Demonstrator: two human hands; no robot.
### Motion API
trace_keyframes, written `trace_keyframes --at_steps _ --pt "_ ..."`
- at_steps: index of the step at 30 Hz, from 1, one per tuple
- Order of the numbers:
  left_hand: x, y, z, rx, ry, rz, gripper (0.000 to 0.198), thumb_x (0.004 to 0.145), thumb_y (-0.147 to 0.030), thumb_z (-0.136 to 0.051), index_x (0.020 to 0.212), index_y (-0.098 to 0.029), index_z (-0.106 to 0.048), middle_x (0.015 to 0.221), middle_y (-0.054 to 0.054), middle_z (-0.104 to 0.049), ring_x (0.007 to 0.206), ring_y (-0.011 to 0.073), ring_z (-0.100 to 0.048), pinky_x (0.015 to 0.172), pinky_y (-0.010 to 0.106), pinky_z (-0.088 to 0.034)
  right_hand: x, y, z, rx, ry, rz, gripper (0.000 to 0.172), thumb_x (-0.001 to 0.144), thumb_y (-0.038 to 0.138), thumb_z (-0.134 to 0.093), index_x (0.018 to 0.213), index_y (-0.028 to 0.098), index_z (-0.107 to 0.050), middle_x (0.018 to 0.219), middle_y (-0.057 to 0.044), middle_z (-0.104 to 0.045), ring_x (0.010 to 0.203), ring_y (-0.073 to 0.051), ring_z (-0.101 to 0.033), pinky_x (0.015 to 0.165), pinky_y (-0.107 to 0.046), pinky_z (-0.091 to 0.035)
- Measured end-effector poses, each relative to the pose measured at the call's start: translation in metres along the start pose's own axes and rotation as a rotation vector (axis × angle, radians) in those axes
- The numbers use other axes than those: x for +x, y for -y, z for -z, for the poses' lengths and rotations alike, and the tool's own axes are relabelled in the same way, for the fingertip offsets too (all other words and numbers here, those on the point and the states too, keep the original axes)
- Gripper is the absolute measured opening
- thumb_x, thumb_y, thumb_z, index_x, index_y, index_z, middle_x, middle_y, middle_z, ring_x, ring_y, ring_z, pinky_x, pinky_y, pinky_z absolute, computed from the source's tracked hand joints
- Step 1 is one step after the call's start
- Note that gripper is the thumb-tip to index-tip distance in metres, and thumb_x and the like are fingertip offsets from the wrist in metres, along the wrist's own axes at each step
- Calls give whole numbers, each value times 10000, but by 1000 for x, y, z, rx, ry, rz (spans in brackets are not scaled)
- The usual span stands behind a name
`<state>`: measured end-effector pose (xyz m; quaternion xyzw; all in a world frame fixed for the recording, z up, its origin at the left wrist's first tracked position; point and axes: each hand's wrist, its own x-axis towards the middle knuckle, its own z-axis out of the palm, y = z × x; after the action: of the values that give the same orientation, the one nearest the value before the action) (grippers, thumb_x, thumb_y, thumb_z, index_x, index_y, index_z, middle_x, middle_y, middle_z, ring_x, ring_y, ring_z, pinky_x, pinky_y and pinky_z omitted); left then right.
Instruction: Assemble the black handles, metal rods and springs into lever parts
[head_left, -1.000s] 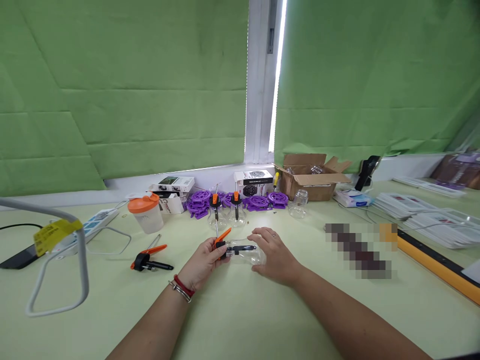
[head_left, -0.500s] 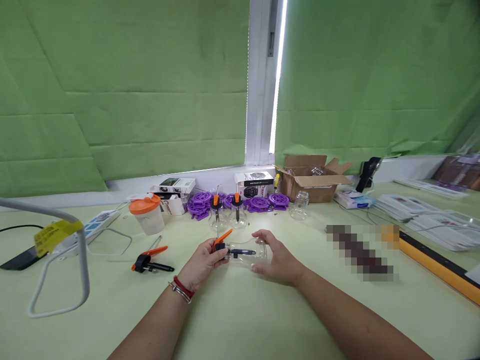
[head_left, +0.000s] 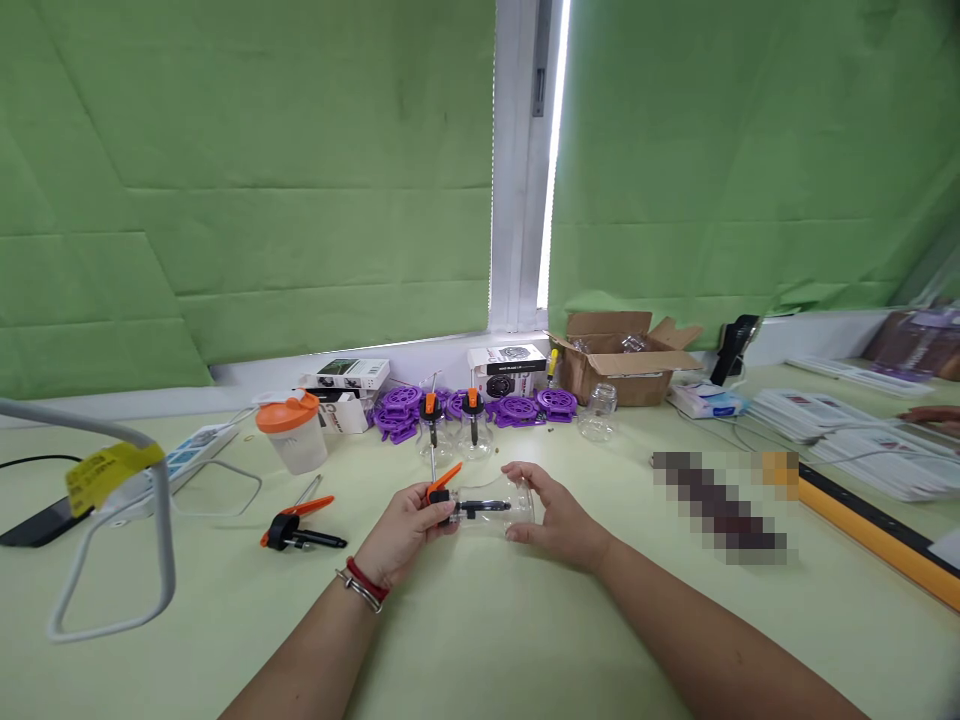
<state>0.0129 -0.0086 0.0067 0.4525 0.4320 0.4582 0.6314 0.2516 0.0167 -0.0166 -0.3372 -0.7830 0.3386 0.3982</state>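
The background is filled by creased green fabric blinds (head_left: 337,180), parted by a white window frame (head_left: 514,180). Below them, a pale green worktop (head_left: 480,640) is spread across the view. At its back, right of centre, an open brown cardboard box (head_left: 619,388) is set, with clear plastic pieces inside. On the right, flat white rectangular panels (head_left: 862,460) are stacked.

Near the worktop's middle, a clear, waisted plastic bottle (head_left: 491,523) is held on its side between the two hands, its capped end turned left. Its base end is grasped by the right hand (head_left: 566,525), with fingers and thumb spread around it. Its neck is pinched by the left hand (head_left: 405,530) at a black cap with an orange lever (head_left: 442,495). Whether the worktop is touched by the bottle cannot be told.

To the left, a translucent cup with an orange lid (head_left: 300,447) is stood upright. Behind the hands, two clear bottles with black-and-orange caps (head_left: 474,440) are placed upright, side by side, and purple plastic openwork discs (head_left: 517,410) are laid near the wall. In front of the cup, a loose black-and-orange cap assembly (head_left: 285,532) is left lying. Inside the held bottle, a slim black tube (head_left: 487,507) is seen.
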Motion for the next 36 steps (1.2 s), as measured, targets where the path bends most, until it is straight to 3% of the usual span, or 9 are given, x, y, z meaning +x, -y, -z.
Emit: trace_keyframes --at_steps 4,7,11,17,22,26,29,33,36 --pt "-1 -2 1 -3 -12 6 352 654 -299 -726 945 -119 -644 848 57 -636 792 155 -584 790 344 -485 2 1 2 -148 -9 224 627 598 428 -755 1104 239 -438 1269 -106 -433 1205 -253 -386 1014 -406 -321" --pt "-2 -3 0 -1 -5 0 343 666 -312 -715 947 -126 -649 857 61 -636 803 161 -587 788 343 -484 2 0 1 -192 -26 289 620 587 438 -760 1090 240 -457 1258 -110 -445 1207 -259 -382 1011 -409 -327" --pt "-3 -3 -2 -18 9 -32 391 639 -289 -734 997 -165 -641 899 46 -627 840 161 -581 798 326 -473 -1 1 3 -102 -30 116 635 619 450 -735 1145 239 -448 1212 -96 -476 1135 -251 -438 977 -395 -355" --pt "-4 0 -4 1 79 -76 385 647 -240 -728 1012 -169 -631 921 44 -624 834 148 -575 835 316 -443 1 -2 1 246 16 -232 401 803 526 -501 1060 219 -476 973 -52 -564 789 -157 -539 733 -316 -455" --pt "-3 2 -6 28 57 -82 358 659 -256 -718 992 -159 -632 881 37 -623 762 133 -574 805 322 -452 4 -5 -5 450 -16 -453 473 830 624 -322 1008 223 -496 893 -35 -555 646 -130 -538 637 -316 -464" --pt "-2 -1 -6 -23 -30 -91 333 645 -265 -727 948 -156 -641 905 43 -624 812 147 -578 831 332 -453 2 0 -2 528 -24 -346 488 804 561 -474 1209 298 -406 1200 -57 -459 906 -157 -541 789 -334 -459" --pt "-1 -3 -4 -66 -71 -93 311 642 -267 -731 922 -161 -647 920 45 -629 846 156 -577 842 338 -454 1 2 1 553 21 -225 713 659 394 -723 1266 340 -352 1330 -54 -333 1044 -178 -481 861 -344 -448" --pt "0 -3 0 -79 -37 -99 304 648 -271 -730 921 -163 -649 902 37 -633 820 146 -584 831 328 -458 1 0 3 580 41 -236 711 649 337 -742 1255 336 -370 1293 -63 -358 988 -168 -523 819 -339 -477" --pt "-1 -2 1 -77 -18 -92 307 652 -279 -728 924 -159 -653 911 39 -632 800 137 -586 821 314 -461 1 -1 3 577 60 -313 670 677 396 -709 1248 308 -371 1190 -72 -449 860 -156 -581 678 -303 -512"
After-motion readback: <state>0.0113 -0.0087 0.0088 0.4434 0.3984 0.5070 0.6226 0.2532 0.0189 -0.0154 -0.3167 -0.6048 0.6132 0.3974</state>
